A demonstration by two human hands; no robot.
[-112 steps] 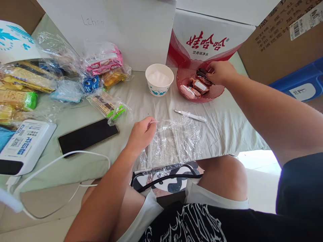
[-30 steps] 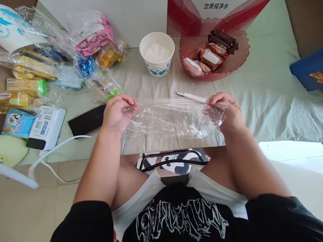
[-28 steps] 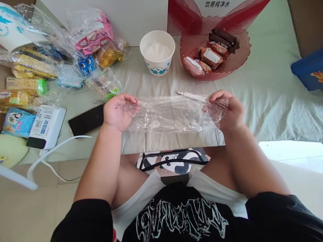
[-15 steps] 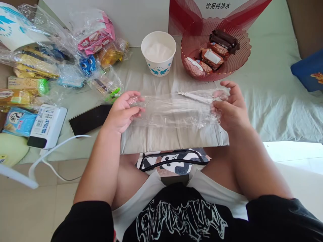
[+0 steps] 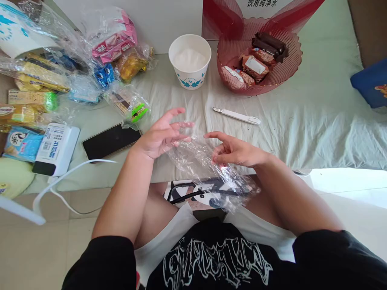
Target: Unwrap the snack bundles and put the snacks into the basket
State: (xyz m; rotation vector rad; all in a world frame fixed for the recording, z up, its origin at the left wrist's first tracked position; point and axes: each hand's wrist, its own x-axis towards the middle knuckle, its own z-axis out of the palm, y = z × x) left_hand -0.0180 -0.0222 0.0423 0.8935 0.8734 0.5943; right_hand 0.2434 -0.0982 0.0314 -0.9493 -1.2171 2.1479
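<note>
A crumpled clear plastic bag (image 5: 196, 161) hangs slantwise between my hands, its lower end over my lap. My left hand (image 5: 161, 135) holds its upper end at the fingertips, with the index finger raised. On the bag's other side, my right hand (image 5: 237, 150) has its index finger stretched out and its other fingers curled against the plastic. Beyond the right hand a small white craft knife (image 5: 237, 116) lies on the pale green cloth (image 5: 281, 133), its blade pointing left. Neither hand touches it.
A white paper cup (image 5: 190, 60) stands at the back, beside a pink ribbed bowl (image 5: 287, 72) of wrapped snacks. Leftward lie a black phone (image 5: 110, 141), several snacks in clear plastic, and a white device (image 5: 57, 149) with a cable. A carton (image 5: 130, 16) stands behind.
The craft knife has left my right hand and lies on the cloth. My right hand has moved left and nearer to me. The bag, stretched flat before, is now bunched and hanging down.
</note>
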